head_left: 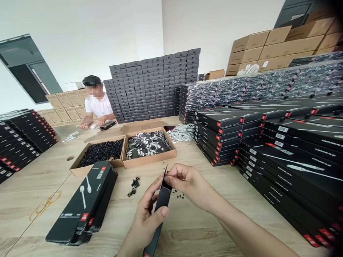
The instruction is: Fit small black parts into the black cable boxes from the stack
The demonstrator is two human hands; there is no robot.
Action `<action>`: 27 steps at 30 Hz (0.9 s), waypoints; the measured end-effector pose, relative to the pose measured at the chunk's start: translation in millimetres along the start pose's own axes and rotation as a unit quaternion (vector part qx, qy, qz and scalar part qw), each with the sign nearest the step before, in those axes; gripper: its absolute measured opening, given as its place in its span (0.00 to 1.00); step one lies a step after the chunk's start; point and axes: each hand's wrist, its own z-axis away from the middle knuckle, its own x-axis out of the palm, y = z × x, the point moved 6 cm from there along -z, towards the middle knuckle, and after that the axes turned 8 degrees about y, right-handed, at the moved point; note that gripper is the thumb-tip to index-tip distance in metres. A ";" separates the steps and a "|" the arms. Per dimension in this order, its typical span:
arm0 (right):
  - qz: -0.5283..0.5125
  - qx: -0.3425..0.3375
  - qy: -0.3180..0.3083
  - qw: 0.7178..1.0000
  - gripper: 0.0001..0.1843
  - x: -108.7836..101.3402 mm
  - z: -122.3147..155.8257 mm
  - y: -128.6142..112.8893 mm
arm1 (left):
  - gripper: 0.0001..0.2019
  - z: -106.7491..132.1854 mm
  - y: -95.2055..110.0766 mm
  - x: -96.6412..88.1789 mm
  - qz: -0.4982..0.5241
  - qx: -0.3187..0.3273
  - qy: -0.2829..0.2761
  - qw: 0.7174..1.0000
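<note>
My left hand (147, 218) grips a long narrow black packaging box (160, 205) around its middle, thumb on its front. My right hand (187, 184) pinches the flap at the box's upper end, fingers closed on it. A few small black clips (134, 185) lie on the wooden table (187, 225) just left of my hands. To the left lies a stack of flat black cable boxes (83, 203).
Two open cardboard cartons hold black clips (100, 151) and black-and-white pieces (148, 144). White cables (182, 132) lie behind them. Stacks of black boxes (292, 157) fill the right side and the left edge (24, 137). A seated person (97, 103) works across the table.
</note>
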 end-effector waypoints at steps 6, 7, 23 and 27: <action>-0.037 0.022 -0.019 0.999 0.14 -0.1 6.1 -5.0 | 0.25 -0.1 15.4 -1.7 -0.127 0.119 -0.005 0.985; -0.036 0.025 -0.025 0.999 0.13 0.2 6.4 -6.0 | 0.25 -0.4 18.1 -1.5 -0.152 0.137 -0.007 0.979; 0.142 -0.128 0.095 0.977 0.06 -4.4 11.3 -13.4 | 0.28 4.0 1.4 6.5 0.042 0.018 0.046 0.998; 0.144 -0.141 0.106 0.974 0.08 -1.7 12.6 -11.8 | 0.29 4.4 1.0 6.5 0.029 0.024 0.035 0.999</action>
